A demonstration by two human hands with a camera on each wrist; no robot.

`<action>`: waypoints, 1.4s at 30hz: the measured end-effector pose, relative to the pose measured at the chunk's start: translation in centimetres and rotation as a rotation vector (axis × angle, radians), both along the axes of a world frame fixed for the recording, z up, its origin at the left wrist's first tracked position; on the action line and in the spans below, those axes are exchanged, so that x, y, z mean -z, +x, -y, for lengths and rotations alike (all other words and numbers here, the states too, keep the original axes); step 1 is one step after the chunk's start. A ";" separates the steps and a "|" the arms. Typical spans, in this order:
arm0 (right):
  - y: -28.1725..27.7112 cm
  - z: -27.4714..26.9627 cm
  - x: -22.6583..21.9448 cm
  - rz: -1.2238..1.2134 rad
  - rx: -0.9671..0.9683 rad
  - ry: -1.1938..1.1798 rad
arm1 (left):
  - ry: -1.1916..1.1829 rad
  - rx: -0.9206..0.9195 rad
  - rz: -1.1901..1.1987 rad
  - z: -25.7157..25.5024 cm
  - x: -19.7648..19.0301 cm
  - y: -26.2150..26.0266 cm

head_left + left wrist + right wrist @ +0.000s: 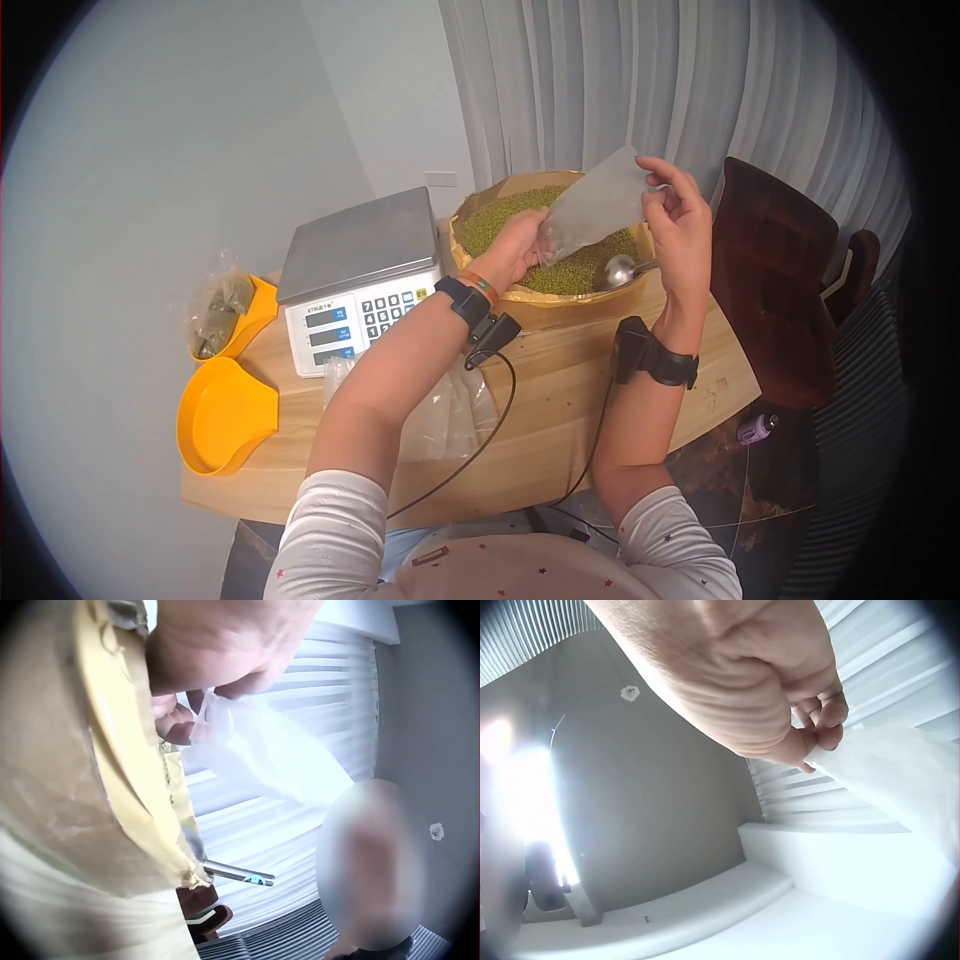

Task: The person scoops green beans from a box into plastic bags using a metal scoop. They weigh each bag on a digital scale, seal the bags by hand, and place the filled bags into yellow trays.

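Observation:
A clear plastic bag (pixel 600 200) is stretched at a slant above a paper-lined container (pixel 548 315) of green beans (pixel 575 275). My left hand (pixel 515 245) grips the bag's lower left end; in the left wrist view the fingers of this hand (pixel 232 652) curl round the gathered plastic (pixel 262 750). At the upper right my right hand (pixel 682 225) pinches the other end; the right wrist view has that hand (pixel 742 675) with thumb and fingertips together on the film's corner (pixel 885 772). A metal scoop (pixel 618 270) lies in the beans, its handle toward the right.
A scale (pixel 360 245) stands left of the container. Two yellow scoop-shaped trays are at the far left, one (pixel 228 415) nearer me and one (pixel 262 305) holding filled bags (pixel 222 312). More flat bags (pixel 440 420) lie before the scale. A brown chair (pixel 775 270) is at right.

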State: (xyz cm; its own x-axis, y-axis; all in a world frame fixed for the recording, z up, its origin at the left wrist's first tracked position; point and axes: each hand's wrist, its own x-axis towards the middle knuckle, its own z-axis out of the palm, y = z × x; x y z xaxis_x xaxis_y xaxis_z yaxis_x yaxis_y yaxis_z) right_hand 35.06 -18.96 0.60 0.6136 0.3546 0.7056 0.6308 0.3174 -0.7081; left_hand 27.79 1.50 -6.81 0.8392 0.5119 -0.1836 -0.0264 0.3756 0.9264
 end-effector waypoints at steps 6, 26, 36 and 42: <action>1.2 0.4 0.8 0.057 0.136 -0.184 | 0.021 0.039 0.119 -1.5 -0.6 -1.1; -10.9 -5.2 0.6 0.510 -0.522 -0.524 | 0.616 -0.135 -0.195 -0.7 -7.4 -28.6; -21.1 -8.3 6.5 0.825 -0.718 -0.685 | 0.377 0.144 -0.507 -1.5 0.6 -38.1; -24.1 -9.2 12.1 1.002 -0.851 -1.128 | 0.391 0.139 -0.588 -2.8 0.2 -39.4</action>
